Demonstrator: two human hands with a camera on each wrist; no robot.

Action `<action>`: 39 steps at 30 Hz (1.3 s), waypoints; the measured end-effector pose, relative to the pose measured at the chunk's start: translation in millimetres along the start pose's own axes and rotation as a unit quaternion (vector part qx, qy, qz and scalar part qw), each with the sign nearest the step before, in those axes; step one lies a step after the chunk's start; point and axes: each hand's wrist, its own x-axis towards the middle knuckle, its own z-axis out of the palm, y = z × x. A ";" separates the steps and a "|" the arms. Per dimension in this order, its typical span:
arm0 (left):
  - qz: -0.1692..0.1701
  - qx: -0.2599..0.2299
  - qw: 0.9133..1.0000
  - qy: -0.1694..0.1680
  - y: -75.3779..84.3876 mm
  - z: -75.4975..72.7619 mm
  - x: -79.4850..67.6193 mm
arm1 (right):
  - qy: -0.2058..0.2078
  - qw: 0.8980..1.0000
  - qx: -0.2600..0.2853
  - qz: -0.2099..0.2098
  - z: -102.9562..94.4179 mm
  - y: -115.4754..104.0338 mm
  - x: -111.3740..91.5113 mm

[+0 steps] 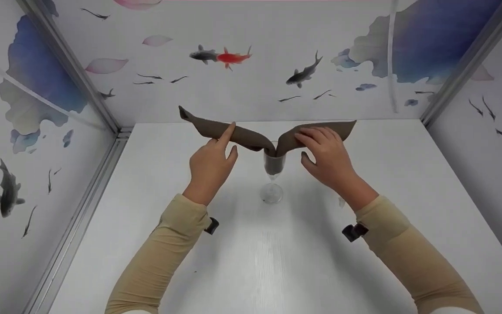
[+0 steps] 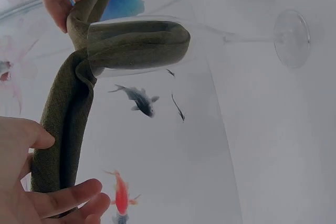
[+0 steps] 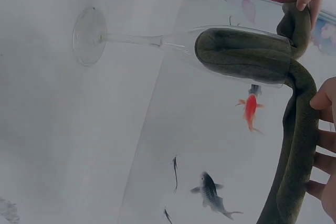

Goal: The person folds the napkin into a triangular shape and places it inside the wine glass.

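A rolled, dark brown-green cloth napkin [image 1: 233, 133] has its folded middle tucked into a clear stemmed glass [image 2: 252, 38]. Its two ends spread out sideways over the rim like wings. My left hand [image 1: 211, 163] is at the left wing, the index finger laid straight across the cloth. In the left wrist view, its thumb touches the roll while other fingers extend beside the lower part. My right hand [image 1: 327, 159] rests its fingers along the right wing, thumb lower and apart in the head view. Fingertips line the roll's edge in the right wrist view.
The glass foot [image 1: 272, 193] stands on a white table [image 1: 259, 261]. Behind rises a white panel [image 1: 251, 96] printed with fish and petals, with similar panels on both sides. Metal rails [image 1: 81, 209] edge the left side. A dark device [image 1: 355, 232] sits at the right cuff.
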 end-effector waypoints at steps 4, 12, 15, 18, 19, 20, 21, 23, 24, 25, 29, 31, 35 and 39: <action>0.014 0.052 0.998 0.009 -6.1 2.3 -6.3 | -0.006 1.000 0.009 -0.002 1.4 -0.6 -4.1; 0.020 0.059 0.997 0.043 -17.9 7.3 -16.8 | -0.025 0.999 0.029 0.016 2.7 1.2 -12.3; 0.021 0.041 0.998 0.040 -21.5 9.3 -18.8 | -0.035 0.998 0.034 0.027 3.4 2.8 -16.2; 0.026 0.017 0.999 0.025 -23.9 10.8 -20.7 | -0.050 0.997 0.037 0.040 3.9 4.1 -20.8; 0.024 0.003 1.000 0.016 -24.5 11.3 -21.4 | -0.056 0.997 0.040 0.046 4.0 4.3 -22.5; 0.023 -0.014 1.000 0.005 -25.0 12.0 -22.0 | -0.061 0.996 0.046 0.052 3.8 4.3 -24.2; 0.018 -0.034 0.999 -0.008 -25.6 13.0 -22.7 | -0.067 0.995 0.051 0.059 3.7 4.2 -25.9; -0.001 -0.078 0.996 -0.039 -26.8 15.3 -24.2 | -0.079 0.992 0.062 0.073 3.4 3.7 -29.1; -0.011 -0.100 0.993 -0.054 -27.4 16.6 -24.9 | -0.085 0.991 0.067 0.080 3.2 3.3 -30.5; -0.022 -0.120 0.990 -0.068 -28.0 18.1 -25.7 | -0.090 0.990 0.070 0.087 3.2 3.2 -31.9; -0.059 -0.169 0.977 -0.112 -28.9 23.3 -28.6 | -0.119 0.983 0.076 0.114 4.7 4.4 -36.5; -0.071 -0.183 0.972 -0.129 -28.6 25.8 -29.6 | -0.126 0.982 0.079 0.121 6.1 6.1 -39.1; -0.090 -0.208 0.961 -0.157 -28.7 33.7 -33.6 | -0.137 0.978 0.091 0.131 10.3 7.9 -46.2; -0.109 -0.232 0.951 -0.173 -28.4 44.2 -40.4 | -0.161 0.970 0.105 0.146 14.3 7.6 -56.2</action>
